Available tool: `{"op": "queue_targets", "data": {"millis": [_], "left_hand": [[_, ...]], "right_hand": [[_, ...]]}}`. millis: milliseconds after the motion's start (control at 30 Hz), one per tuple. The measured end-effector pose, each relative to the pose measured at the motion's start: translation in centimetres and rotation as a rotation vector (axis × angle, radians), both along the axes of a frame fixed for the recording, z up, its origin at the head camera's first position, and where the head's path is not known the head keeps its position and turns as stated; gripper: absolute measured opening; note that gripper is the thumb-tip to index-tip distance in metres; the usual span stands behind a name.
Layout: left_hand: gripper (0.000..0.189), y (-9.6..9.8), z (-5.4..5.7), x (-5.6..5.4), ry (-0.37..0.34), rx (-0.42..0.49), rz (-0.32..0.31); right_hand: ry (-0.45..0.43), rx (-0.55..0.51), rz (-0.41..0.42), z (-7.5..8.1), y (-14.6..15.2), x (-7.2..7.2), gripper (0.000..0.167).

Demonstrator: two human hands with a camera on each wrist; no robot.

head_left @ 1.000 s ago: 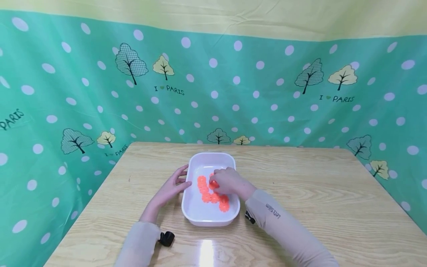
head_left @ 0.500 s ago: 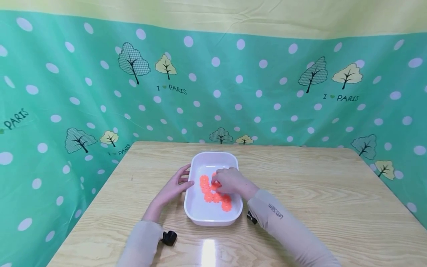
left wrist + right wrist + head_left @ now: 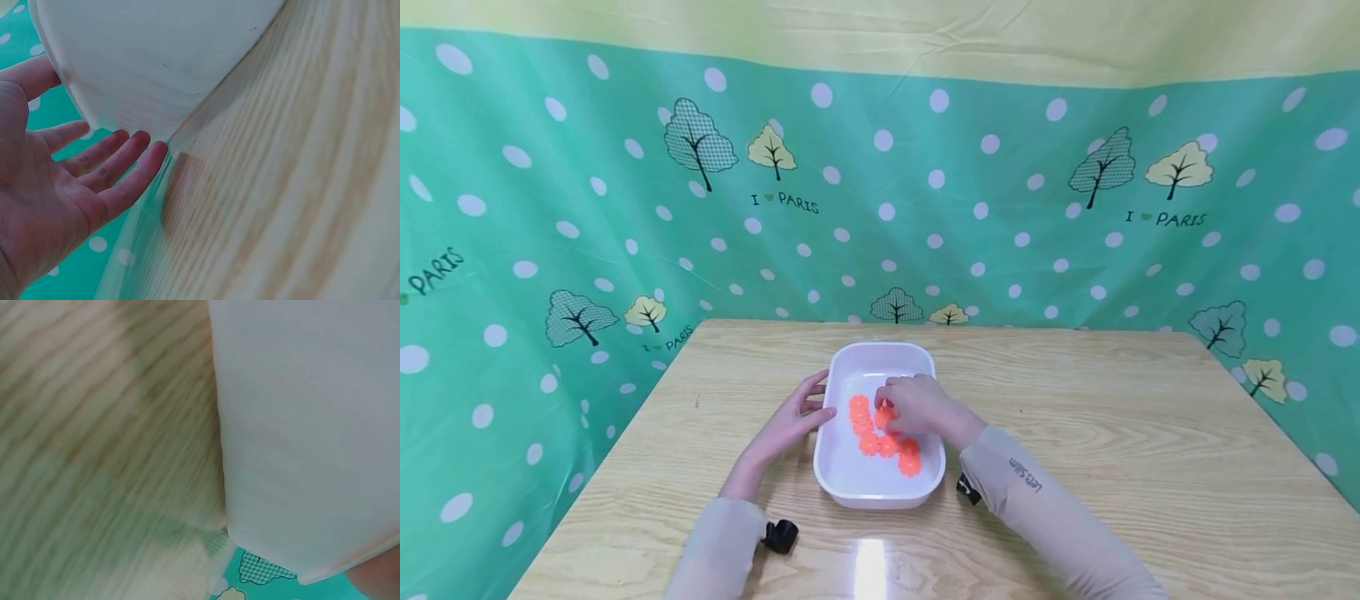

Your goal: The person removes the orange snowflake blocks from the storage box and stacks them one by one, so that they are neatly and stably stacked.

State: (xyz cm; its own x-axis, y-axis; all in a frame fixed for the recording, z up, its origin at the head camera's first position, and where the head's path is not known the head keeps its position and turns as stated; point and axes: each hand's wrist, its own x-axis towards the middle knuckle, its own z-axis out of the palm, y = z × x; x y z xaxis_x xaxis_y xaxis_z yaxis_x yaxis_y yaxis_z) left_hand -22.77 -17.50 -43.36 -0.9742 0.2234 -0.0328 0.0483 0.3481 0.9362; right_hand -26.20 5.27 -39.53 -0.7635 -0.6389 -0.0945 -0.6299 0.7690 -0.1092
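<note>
A white plastic tub (image 3: 876, 487) stands on the table and holds several orange notched discs (image 3: 887, 445), like snowflake building discs, some appearing joined in a chain. My right hand (image 3: 917, 406) reaches inside, its curled fingers pinching an orange disc (image 3: 885, 416); the fingers partly hide it. At the tub's left wall is my left hand (image 3: 792, 417), thumb over the rim. The left wrist view shows that hand (image 3: 69, 162) with its fingers spread and nearly straight against the outer wall (image 3: 144, 69). The right wrist view shows mostly the tub's outside wall (image 3: 306, 425).
The wooden table (image 3: 1112, 417) extends on both sides of the tub. Behind it hangs a green dotted cloth (image 3: 977, 192) with printed trees. A black wrist device (image 3: 780, 536) sits at the left sleeve, close to the tabletop.
The head view has shifted slightly. The orange piece at my right fingertips has changed its tilt, and the orange bit above the fingers is out of sight. My left hand stays at the tub.
</note>
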Motion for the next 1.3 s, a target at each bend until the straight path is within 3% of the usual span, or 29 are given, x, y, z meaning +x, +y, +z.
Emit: {"op": "queue_targets", "data": {"millis": [200, 800, 1300], "left_hand": [[0.064, -0.1, -0.1, 0.0, -0.005, -0.005, 0.005], [0.064, -0.1, -0.2, -0.3, -0.006, 0.004, 0.001], [0.063, -0.1, -0.1, -0.3, -0.015, 0.002, -0.001]], "right_hand": [[-0.003, -0.065, -0.02, 0.4, 0.5, 0.1, 0.024], [0.145, -0.218, 0.006, 2.1, 4.2, -0.6, 0.029], [0.209, -0.262, -0.045, 2.6, 7.2, -1.2, 0.032]]}}
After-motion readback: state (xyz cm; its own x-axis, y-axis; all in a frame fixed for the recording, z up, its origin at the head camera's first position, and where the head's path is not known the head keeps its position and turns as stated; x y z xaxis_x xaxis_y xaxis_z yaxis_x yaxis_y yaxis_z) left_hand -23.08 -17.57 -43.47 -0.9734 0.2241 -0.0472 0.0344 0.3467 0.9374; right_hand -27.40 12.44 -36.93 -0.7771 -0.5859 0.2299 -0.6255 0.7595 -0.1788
